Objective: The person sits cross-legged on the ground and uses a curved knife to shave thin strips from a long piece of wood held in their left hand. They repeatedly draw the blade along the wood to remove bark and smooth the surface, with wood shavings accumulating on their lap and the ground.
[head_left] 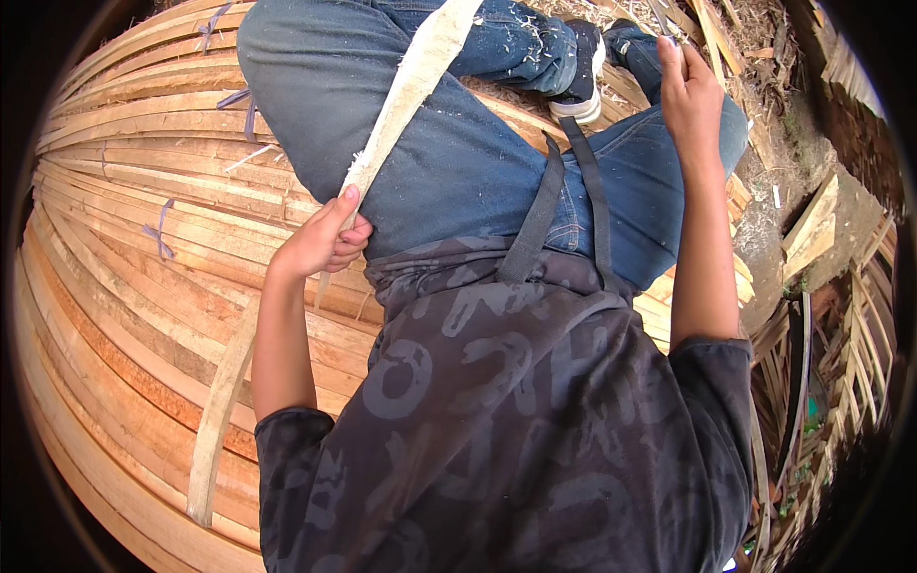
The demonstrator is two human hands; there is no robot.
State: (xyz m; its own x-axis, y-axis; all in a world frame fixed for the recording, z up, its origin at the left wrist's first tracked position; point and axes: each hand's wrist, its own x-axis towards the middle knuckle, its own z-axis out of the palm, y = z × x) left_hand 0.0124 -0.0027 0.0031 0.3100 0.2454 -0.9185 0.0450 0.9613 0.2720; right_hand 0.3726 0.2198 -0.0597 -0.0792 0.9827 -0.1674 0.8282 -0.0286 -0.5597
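With left fingers pinching a tapered pale-wood strip, right fingers a thin grey tool, could nick blue denim trousers through slipping.

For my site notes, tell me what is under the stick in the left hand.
Jeans show beneath the stick, on both sides of it. Whatever lies directly under it is covered, and I cannot tell whether stick and jeans touch.

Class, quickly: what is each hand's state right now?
Left hand: closed, holding a pale wooden strip.
Right hand: closed on a thin greyish tool, its kind unclear.
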